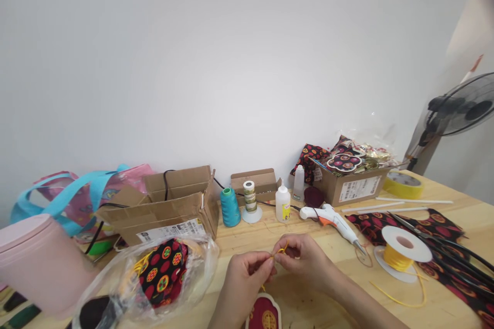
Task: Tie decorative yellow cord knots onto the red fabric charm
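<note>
My left hand [242, 280] and my right hand [304, 259] meet over the wooden table [293, 298], both pinching a thin yellow cord [281, 251] between their fingertips. The cord forms a small loop between the two hands. Below them, at the frame's lower edge, lies a red ornament with a gold emblem [264, 316]. A white spool of the same yellow cord [403, 253] sits to the right, with a loose strand trailing across the table.
A white glue gun [334, 218], glue bottles [283, 204], a teal thread cone [230, 207] and open cardboard boxes [170, 205] line the back. Patterned fabric [436, 236], scissors, yellow tape [403, 184] and a fan [459, 110] are at right. A plastic bag of fabric pieces [162, 270] and a pink container [36, 262] are at left.
</note>
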`<state>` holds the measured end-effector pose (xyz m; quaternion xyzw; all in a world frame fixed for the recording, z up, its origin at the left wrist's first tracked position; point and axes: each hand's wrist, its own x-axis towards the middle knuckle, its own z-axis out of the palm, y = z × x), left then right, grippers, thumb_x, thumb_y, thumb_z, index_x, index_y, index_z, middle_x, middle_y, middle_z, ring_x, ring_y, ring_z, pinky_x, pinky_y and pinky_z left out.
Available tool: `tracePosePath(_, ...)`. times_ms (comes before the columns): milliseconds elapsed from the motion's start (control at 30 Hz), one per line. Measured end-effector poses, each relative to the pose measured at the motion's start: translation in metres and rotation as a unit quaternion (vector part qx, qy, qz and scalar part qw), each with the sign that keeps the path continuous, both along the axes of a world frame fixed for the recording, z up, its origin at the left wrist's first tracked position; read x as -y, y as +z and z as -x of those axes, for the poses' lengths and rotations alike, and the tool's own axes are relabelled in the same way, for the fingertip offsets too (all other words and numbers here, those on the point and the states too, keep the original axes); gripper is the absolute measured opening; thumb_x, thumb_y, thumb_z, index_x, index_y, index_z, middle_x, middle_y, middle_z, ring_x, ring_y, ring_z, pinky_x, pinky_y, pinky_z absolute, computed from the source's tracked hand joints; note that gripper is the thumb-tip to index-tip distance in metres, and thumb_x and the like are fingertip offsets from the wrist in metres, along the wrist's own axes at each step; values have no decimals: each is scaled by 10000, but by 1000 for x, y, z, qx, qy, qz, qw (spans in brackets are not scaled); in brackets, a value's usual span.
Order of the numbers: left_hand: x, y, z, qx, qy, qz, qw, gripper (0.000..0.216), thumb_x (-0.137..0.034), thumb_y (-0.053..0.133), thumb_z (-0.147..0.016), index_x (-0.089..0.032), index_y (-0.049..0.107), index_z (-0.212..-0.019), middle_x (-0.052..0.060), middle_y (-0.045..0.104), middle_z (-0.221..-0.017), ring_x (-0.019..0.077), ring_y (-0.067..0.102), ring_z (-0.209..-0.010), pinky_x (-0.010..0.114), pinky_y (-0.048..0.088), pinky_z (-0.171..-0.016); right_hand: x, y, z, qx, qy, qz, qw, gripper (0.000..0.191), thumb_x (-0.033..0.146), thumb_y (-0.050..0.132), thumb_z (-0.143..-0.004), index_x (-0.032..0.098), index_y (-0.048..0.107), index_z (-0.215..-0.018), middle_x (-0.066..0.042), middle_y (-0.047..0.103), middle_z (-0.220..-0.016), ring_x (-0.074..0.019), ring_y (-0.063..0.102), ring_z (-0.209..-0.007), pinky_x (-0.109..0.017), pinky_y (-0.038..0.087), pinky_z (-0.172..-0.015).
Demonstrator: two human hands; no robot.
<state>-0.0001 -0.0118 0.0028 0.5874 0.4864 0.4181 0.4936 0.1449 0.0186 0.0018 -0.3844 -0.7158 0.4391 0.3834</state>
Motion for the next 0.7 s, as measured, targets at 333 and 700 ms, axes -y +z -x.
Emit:
tracePosePath(333,-1,1,-1,45,6,37,998,243,-326,545,-651,-120,603,-535,-20,505,-453,97,421,-471,199,300,-472,1,-1,2,-5,-8,-8,1000,114,209,529,-667,143,622,-661,4,546,-571,-87,430,-497,-188,325,-453)
tracePosePath(700,2,6,2,41,-10,46,998,234,-295,517,-679,-115,605,-557,-7,524,-490,98,433,-490,202,317,-495,-4,10,-12,-12,41,47,998,332,404,432,-755,144,639,-750,-4,562,-611,-82,429,-498,-190,345,-463)
